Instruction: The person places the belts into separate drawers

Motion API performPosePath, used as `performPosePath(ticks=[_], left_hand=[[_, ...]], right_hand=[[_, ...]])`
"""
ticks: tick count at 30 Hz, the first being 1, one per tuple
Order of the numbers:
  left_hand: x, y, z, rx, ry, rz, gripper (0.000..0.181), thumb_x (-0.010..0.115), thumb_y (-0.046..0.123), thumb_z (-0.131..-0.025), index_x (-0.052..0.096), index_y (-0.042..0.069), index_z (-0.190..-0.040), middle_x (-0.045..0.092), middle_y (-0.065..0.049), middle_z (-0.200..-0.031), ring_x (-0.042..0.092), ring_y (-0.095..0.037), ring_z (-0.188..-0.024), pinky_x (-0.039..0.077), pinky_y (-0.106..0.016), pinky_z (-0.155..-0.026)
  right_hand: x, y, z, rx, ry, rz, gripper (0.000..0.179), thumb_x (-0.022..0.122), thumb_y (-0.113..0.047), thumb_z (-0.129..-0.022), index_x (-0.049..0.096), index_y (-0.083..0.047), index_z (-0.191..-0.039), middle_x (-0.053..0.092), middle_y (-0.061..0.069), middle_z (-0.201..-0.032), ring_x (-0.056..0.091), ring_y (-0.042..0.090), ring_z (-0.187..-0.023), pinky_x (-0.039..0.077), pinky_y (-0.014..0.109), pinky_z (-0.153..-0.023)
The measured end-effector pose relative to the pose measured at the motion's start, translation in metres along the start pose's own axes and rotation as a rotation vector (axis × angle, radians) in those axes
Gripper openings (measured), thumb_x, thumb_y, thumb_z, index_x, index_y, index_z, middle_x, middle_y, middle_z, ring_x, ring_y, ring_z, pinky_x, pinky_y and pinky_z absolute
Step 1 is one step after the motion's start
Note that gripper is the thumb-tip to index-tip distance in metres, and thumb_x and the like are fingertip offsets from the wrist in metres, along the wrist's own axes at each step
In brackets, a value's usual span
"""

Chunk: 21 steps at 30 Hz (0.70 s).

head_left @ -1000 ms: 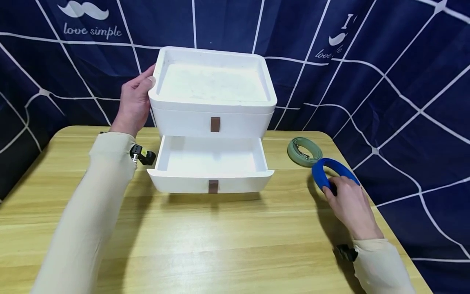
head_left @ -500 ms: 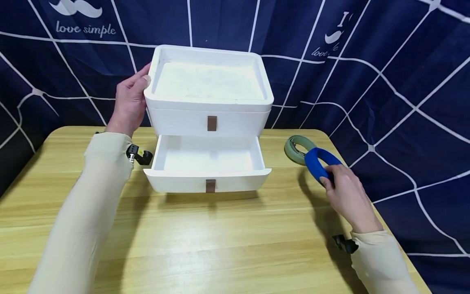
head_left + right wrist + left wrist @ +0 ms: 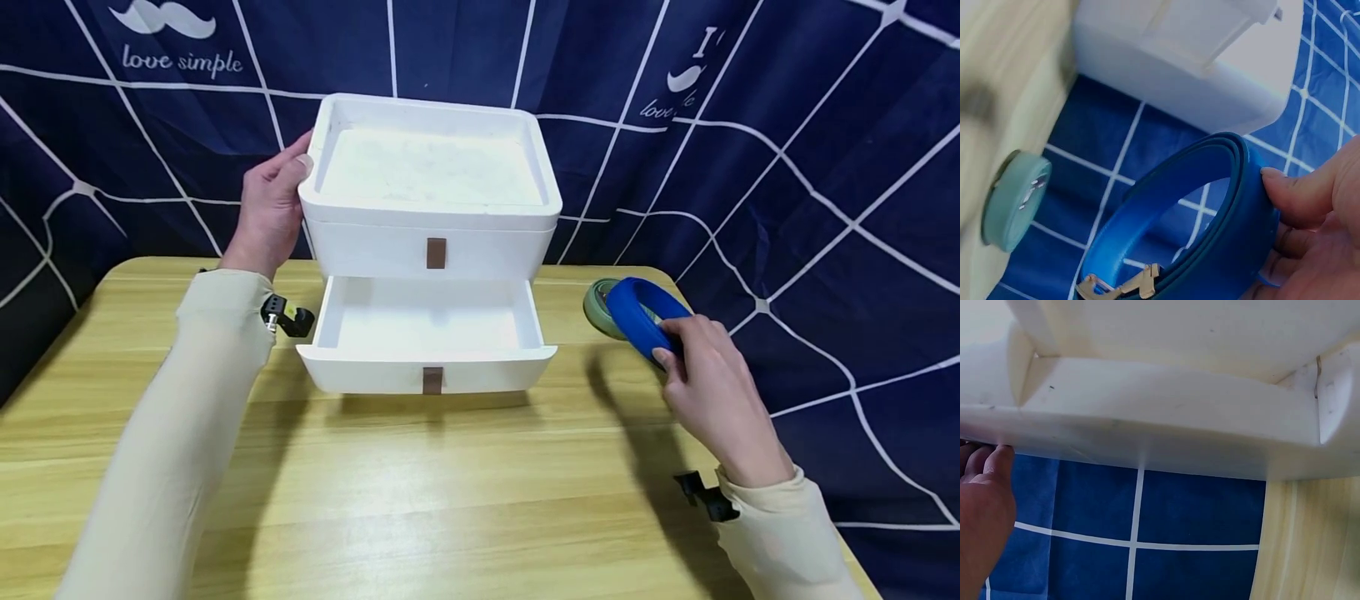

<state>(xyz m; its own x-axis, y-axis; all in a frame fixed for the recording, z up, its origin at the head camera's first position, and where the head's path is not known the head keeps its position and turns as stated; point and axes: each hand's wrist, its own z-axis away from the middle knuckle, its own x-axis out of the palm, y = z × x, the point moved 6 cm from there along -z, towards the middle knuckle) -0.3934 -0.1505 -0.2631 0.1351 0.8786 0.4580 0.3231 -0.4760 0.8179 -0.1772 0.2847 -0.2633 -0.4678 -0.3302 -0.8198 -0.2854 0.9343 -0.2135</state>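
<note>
A white two-drawer storage box [image 3: 360, 250] stands on the table, its lower drawer [image 3: 480, 375] pulled out and bare inside. At the box's upper left side, my left hand [image 3: 266, 212] grips it, thumb on the rim and the other fingers partly hidden behind. On the right, my right hand [image 3: 716, 387] pinches a coiled blue belt [image 3: 630, 321] and holds it above the table. Its gold buckle [image 3: 1125, 284] shows in the right wrist view. A coiled green belt [image 3: 597, 308] lies on the table behind the blue one, partly covered by it.
The wooden table [image 3: 420, 492] has rounded far corners. A dark blue curtain [image 3: 600, 50] with white lines hangs close behind the box and along the right side. A shallow tray [image 3: 435, 171] forms the box's top.
My right hand has carried the blue belt left and away from me, so it now overlaps the green belt in the head view. My left hand has stayed on the box.
</note>
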Motion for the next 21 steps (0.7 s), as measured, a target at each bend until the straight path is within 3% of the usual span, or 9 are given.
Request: performPosePath(ticks=[6, 15, 21], left_hand=[[-0.001, 0.000, 0.001, -0.002, 0.007, -0.007, 0.042, 0.051, 0.000, -0.095, 0.054, -0.002, -0.137, 0.052, -0.009, -0.143, 0.047, -0.020, -0.130, 0.042, -0.027, -0.101], [-0.001, 0.000, 0.002, -0.001, 0.012, -0.024, 0.042, 0.052, 0.002, -0.095, 0.055, 0.000, -0.137, 0.052, -0.007, -0.143, 0.047, -0.020, -0.130, 0.042, -0.027, -0.102], [0.000, 0.002, 0.001, 0.023, -0.003, -0.028, 0.042, 0.051, 0.000, -0.095, 0.054, -0.002, -0.137, 0.052, -0.008, -0.143, 0.046, -0.020, -0.131, 0.041, -0.027, -0.102]], right_hand=[[-0.008, -0.018, -0.001, -0.098, 0.062, 0.000, 0.028, 0.066, 0.014, -0.081, 0.059, 0.009, -0.108, 0.059, 0.021, -0.097, 0.049, 0.039, -0.088, 0.038, 0.049, -0.076], [-0.016, -0.043, -0.006, -0.154, 0.043, 0.004, 0.028, 0.066, 0.014, -0.081, 0.059, 0.007, -0.107, 0.058, 0.017, -0.095, 0.048, 0.035, -0.087, 0.038, 0.045, -0.073], [-0.023, -0.064, -0.006, -0.255, 0.067, -0.022, 0.029, 0.065, 0.016, -0.079, 0.059, 0.006, -0.107, 0.057, 0.015, -0.093, 0.048, 0.034, -0.085, 0.037, 0.041, -0.073]])
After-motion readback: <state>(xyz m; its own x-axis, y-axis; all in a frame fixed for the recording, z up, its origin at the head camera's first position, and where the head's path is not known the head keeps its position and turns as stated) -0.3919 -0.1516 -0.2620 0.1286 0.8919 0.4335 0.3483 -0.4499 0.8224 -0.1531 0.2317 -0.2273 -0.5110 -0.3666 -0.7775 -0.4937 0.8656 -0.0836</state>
